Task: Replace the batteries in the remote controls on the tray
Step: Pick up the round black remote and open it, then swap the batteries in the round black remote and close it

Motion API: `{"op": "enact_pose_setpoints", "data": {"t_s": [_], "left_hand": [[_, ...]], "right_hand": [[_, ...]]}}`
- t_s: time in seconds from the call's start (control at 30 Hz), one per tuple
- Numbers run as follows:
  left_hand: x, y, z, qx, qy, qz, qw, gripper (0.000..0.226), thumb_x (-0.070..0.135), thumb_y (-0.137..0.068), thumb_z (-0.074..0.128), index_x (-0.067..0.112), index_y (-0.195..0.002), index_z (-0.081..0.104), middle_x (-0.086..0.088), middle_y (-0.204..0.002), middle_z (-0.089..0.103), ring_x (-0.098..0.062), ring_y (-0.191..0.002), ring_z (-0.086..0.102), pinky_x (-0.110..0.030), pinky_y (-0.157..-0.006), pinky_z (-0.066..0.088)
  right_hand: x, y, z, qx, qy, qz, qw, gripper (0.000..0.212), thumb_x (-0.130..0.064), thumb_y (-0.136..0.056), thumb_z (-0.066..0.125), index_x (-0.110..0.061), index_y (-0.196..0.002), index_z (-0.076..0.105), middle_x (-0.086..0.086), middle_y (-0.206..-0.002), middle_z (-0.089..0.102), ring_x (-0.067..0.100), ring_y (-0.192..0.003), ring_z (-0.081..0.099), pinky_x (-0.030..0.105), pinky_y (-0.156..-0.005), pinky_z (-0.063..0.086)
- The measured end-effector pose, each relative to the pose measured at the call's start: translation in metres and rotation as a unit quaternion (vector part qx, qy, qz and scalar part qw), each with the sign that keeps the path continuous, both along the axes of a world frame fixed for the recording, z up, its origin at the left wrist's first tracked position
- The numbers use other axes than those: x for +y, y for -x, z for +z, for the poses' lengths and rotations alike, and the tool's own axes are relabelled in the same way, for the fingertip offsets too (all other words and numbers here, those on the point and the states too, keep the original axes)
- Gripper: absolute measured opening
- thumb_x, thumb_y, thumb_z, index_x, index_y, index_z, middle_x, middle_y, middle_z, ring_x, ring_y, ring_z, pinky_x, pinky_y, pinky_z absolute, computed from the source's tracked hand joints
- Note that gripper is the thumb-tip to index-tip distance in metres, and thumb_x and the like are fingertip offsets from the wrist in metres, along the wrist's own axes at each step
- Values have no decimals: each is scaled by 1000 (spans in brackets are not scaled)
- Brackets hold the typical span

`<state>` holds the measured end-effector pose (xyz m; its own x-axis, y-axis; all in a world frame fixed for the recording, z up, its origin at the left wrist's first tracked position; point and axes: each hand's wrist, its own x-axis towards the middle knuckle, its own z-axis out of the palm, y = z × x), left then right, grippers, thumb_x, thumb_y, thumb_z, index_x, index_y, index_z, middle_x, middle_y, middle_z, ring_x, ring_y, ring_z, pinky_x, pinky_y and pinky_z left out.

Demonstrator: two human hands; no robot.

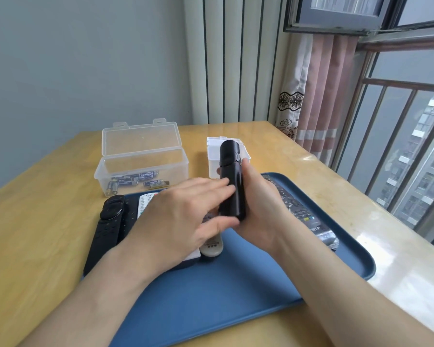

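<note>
Over the blue tray [236, 284], the right hand [258, 204] clasps the black remote [232, 181] while the left hand [183, 211] presses flat fingers on its back (battery cover, probably); best slide firmly lengthwise, without twisting.

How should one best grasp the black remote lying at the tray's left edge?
Probably pinch the black remote across its long sides near the middle, from above-left: it lies flat, and the white remote lies near its right.

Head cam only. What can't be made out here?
All head view:
- Black remote: battery bay state unclear; the left hand and gripping right hand cover it.
- White remote: mostly hidden under left hand.
- White box: contents blocked by black remote.
- Batteries in clear box: labels too small.
</note>
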<state>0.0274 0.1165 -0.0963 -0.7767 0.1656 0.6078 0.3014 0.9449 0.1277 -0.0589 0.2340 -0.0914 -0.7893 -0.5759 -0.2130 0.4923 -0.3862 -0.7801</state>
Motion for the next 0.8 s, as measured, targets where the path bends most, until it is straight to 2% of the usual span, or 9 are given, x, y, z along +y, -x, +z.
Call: {"op": "enact_pose_setpoints", "data": {"t_s": [0.07, 0.13, 0.2, 0.3, 0.4, 0.53, 0.6, 0.67, 0.8], "left_hand": [[3, -3, 4, 67, -9, -8, 998, 40, 34, -91, 53, 7, -117, 68, -5, -105, 73, -16, -94, 66, -26, -82, 49], [5, -7, 11, 149, -31, 22, 988, 28, 22, -96, 50, 7, -111, 69, -4, -81, 71, -12, -70, 58, -17, -65, 44], [2, -12, 19, 183, -121, 47, 974, 21, 18, -97, 48, 16, -103, 69, -1, -70, 66, -12, -62, 56, -15, -57, 43], [-14, -15, 26, -4, -315, -10, 949, 18, 21, -88, 51, 29, -87, 68, 1, -73, 68, -15, -62, 67, -33, -62, 57], [-22, -19, 28, -170, -282, -18, 944, 17, 26, -79, 57, 29, -83, 73, -3, -73, 71, -24, -67, 67, -43, -67, 57], [-17, -24, 31, -232, -164, 16, 959, 15, 26, -79, 63, 27, -72, 76, 9, -61, 67, -8, -58, 58, -19, -53, 44], [-20, -22, 29, -182, -88, 88, 976, 17, 31, -74, 57, 33, -69, 73, 16, -61, 63, -1, -61, 55, -15, -53, 37], [-23, -19, 27, -69, -85, 120, 987, 12, 29, -71, 55, 37, -69, 65, 13, -61, 60, -1, -65, 54, -21, -58, 40], [-3, -14, 20, -1, -136, 18, 991, 14, 23, -73, 68, 27, -83, 58, 10, -80, 62, -10, -82, 58, -31, -72, 48]], "right_hand": [[0, 0, -1, 7, -9, -16, 1000, 38, -43, -101, 45, -9, -107, 62, 6, -74, 62, 19, -60, 59, 31, -59, 48], [1, 3, -1, 16, -19, -34, 999, 37, -38, -102, 44, -6, -105, 61, 9, -73, 60, 20, -56, 57, 28, -51, 46], [3, 6, 0, 24, -28, -67, 997, 33, -34, -103, 43, -6, -102, 63, 9, -71, 59, 19, -54, 55, 27, -48, 43], [8, 10, 3, 34, -4, -90, 995, 31, -31, -101, 43, -8, -107, 62, 6, -67, 57, 17, -54, 50, 26, -52, 41], [9, 12, 3, 23, 29, -75, 996, 28, -30, -101, 42, -8, -110, 58, 7, -66, 54, 17, -54, 46, 24, -50, 37], [8, 11, 2, 26, 34, -60, 997, 29, -30, -101, 41, -9, -112, 58, 7, -68, 56, 17, -54, 48, 23, -49, 39], [7, 10, 1, 28, 33, -52, 998, 31, -31, -102, 40, -9, -113, 59, 8, -69, 56, 18, -54, 49, 24, -50, 40], [4, 8, -1, 23, 41, -34, 998, 33, -32, -102, 40, -8, -112, 61, 9, -71, 57, 19, -56, 50, 25, -53, 42], [-1, 0, -4, 36, 47, 22, 998, 35, -33, -100, 45, -7, -115, 62, 10, -77, 57, 19, -61, 53, 29, -59, 44]]}}
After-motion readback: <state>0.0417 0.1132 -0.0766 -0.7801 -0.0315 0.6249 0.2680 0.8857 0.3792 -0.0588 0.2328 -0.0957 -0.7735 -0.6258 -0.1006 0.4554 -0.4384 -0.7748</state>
